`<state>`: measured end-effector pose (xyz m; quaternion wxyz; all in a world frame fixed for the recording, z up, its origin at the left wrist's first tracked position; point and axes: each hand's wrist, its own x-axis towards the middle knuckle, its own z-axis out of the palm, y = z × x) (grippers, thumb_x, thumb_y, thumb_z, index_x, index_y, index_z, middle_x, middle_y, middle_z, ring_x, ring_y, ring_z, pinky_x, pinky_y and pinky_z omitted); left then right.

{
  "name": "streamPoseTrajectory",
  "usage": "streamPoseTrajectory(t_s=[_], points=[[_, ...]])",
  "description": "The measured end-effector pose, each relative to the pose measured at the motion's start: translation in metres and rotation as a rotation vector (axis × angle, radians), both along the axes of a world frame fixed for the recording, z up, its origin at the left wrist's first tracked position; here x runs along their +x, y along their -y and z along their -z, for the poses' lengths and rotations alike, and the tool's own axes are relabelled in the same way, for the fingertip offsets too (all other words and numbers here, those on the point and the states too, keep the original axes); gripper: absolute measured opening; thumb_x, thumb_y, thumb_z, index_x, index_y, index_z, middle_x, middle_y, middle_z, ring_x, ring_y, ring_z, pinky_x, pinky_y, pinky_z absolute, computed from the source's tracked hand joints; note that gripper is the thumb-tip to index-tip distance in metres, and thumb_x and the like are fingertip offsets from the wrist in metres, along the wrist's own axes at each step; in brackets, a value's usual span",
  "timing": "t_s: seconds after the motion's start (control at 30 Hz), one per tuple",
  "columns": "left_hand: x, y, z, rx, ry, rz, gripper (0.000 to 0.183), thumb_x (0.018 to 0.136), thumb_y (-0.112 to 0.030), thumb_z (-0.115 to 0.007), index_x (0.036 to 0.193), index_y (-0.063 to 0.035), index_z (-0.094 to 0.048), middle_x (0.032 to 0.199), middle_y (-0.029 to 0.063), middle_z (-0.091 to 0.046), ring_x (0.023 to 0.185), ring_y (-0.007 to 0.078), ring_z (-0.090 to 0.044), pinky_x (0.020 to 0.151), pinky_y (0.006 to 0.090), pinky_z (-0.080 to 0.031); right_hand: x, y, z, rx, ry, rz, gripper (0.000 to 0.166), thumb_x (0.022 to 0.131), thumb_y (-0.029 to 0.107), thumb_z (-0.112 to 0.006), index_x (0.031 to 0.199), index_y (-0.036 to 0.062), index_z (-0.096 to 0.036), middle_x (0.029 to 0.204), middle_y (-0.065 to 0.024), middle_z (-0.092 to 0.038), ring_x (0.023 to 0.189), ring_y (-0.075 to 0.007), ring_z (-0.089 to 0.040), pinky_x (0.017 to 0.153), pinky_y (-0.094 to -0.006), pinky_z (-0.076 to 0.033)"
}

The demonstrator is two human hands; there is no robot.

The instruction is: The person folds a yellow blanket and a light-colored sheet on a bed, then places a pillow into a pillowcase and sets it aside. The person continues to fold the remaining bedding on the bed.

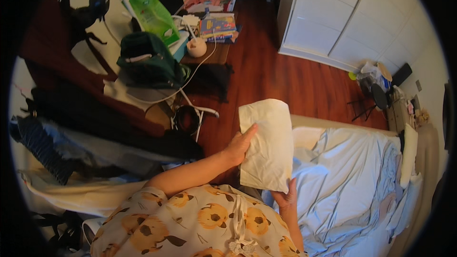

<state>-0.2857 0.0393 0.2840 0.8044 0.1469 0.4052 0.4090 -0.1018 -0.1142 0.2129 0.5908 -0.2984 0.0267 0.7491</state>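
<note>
A folded piece of pale cream cloth (pixel 267 146), roughly rectangular and a little creased, is held up in front of my body. My left hand (pixel 242 146) grips its left edge, thumb lying across the near face and fingers hidden behind. At the lower right corner, my right hand (pixel 286 198) pinches the cloth with the thumb up along its side. Just right of the cloth lies a bed with a rumpled light-blue sheet (pixel 342 171).
Left, clothes (pixel 89 107) hang on a rack beside a dark green backpack (pixel 148 60). A desk (pixel 212 53) carries books (pixel 217 26) and a lamp (pixel 196 47). Ahead are a wooden floor (pixel 257 67) and a white wardrobe (pixel 321 18). A folding stool (pixel 378 96) stands beyond the bed.
</note>
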Motion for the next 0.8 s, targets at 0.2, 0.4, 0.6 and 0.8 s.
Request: streamPoseTrajectory(t_s=[0.2,0.4,0.6,0.8], points=[[0.012,-0.11,-0.014,0.235,-0.005,-0.121,0.045,0.086,-0.031,-0.054,0.122,-0.0059,-0.041,0.118,0.0063,-0.05,0.107,0.0188,-0.048,0.092,0.0327,-0.039,-0.008,-0.143,-0.013,0.252,-0.188,0.104,0.075,0.075,0.05,-0.059,0.13,0.0061,-0.032,0.135,-0.0087,-0.034,0.125,-0.0271,-0.03,0.103,-0.0444,-0.024],[0.049,-0.183,-0.028,0.202,-0.123,-0.177,0.044,0.086,-0.034,-0.053,0.118,-0.0048,-0.045,0.115,0.0047,-0.051,0.103,0.0168,-0.049,0.089,0.0304,-0.039,0.004,-0.246,-0.02,0.123,-0.082,0.177,0.061,0.077,0.026,-0.066,0.126,0.005,-0.037,0.127,-0.0074,-0.044,0.118,-0.0228,-0.039,0.1,-0.0383,-0.03],[0.048,-0.26,-0.019,0.244,0.114,-0.014,0.04,0.091,-0.028,-0.043,0.124,-0.0055,-0.038,0.122,0.0069,-0.048,0.107,0.0225,-0.049,0.086,0.0387,-0.042,0.015,-0.359,-0.05,0.077,0.429,0.507,0.037,0.083,0.014,-0.058,0.116,0.0026,-0.045,0.111,-0.008,-0.054,0.098,-0.018,-0.052,0.085,-0.0311,-0.043],[-0.005,-0.349,0.015,0.17,0.003,0.574,0.046,0.09,-0.039,-0.041,0.123,-0.0061,-0.039,0.118,0.012,-0.049,0.101,0.0246,-0.052,0.078,0.0359,-0.046,0.057,-0.422,-0.164,0.553,1.17,0.288,0.024,0.083,0.009,-0.057,0.105,0.001,-0.056,0.091,-0.0005,-0.059,0.082,-0.0073,-0.051,0.073,-0.0238,-0.043]])
